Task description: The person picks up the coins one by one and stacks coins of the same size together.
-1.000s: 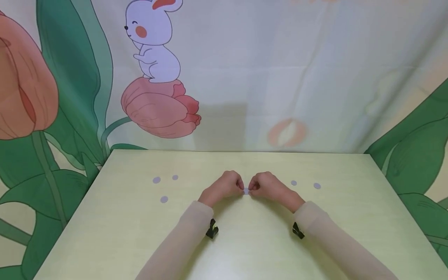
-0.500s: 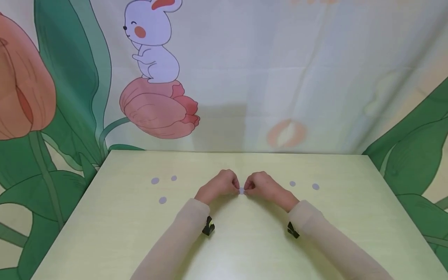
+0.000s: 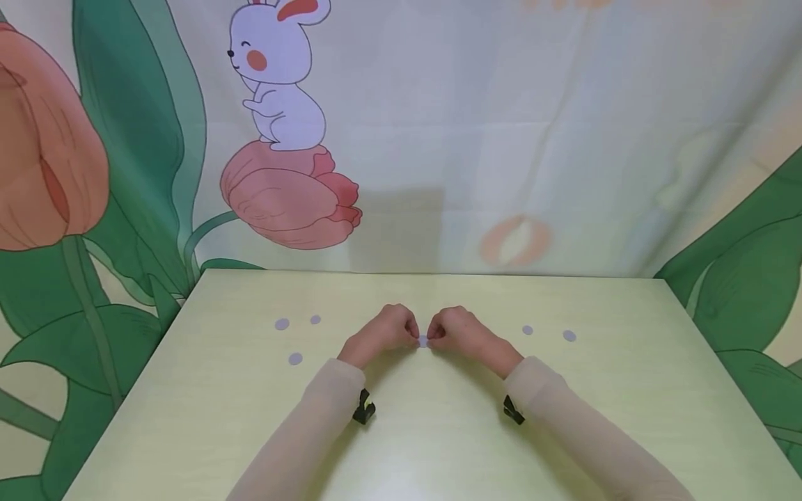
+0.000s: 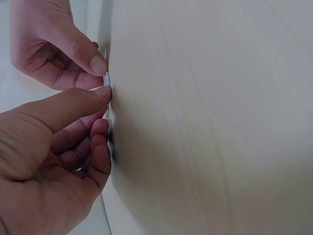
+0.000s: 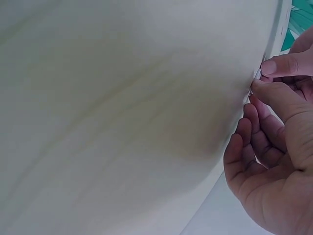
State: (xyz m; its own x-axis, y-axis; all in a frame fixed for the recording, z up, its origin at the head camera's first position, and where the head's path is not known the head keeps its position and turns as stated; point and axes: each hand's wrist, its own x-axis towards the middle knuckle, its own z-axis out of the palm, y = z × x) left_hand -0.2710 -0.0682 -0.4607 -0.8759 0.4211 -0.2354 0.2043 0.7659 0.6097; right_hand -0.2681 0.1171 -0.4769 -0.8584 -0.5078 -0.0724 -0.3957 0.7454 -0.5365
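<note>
left hand (image 3: 382, 330) and right hand (image 3: 461, 332) pinch opposite edges of one pale disc (image 3: 422, 342) at the worktop (image 3: 401, 445); three discs (image 3: 295, 359) lie leftward, two discs (image 3: 569, 336) rightward.

Table (image 3: 432, 438): pale yellow-green top, faint grain streaks in the wrist views. Clock centred on the tabletop, 12 at the far edge. Around 10 o'clock: first disc (image 3: 282, 324), grey-lilac; second disc (image 3: 315, 320) at its 3 o'clock; third disc (image 3: 295, 359) at its 5 o'clock. Around 2 o'clock: fourth disc (image 3: 528, 330), fifth disc (image 3: 569, 336) at its 3 o'clock. All five flat, apart. Near 12: sixth disc (image 3: 422, 342), partly covered; contact with top unclear.
</note>
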